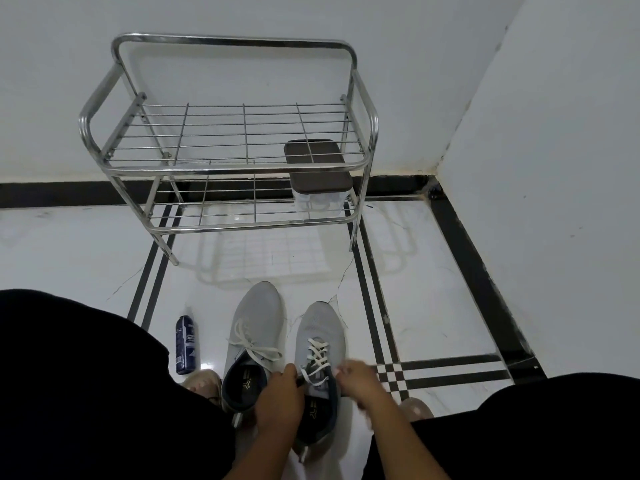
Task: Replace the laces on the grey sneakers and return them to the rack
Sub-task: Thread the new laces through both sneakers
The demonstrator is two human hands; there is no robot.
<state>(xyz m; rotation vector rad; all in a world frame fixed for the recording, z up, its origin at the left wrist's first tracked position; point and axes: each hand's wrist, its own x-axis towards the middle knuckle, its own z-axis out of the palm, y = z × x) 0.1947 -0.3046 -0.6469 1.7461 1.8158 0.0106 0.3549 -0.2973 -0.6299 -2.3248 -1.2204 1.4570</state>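
While my left hand [280, 398] and right hand [360, 379] each pinch a lace end at the top eyelets of the right grey sneaker [317, 344], beside its tied mate [254, 327] on the floor before the rack [228, 164], uneven pulling could leave lopsided ends or a loose knot. I see a pale insole logo and print on the blue spray bottle [186, 344], neither readable.

Two sneakers [277, 344] side by side on the floor, rack [228, 161] at twelve o'clock, bottle [186, 344] at nine, a container [318, 181], probably on the rack's lower shelf.
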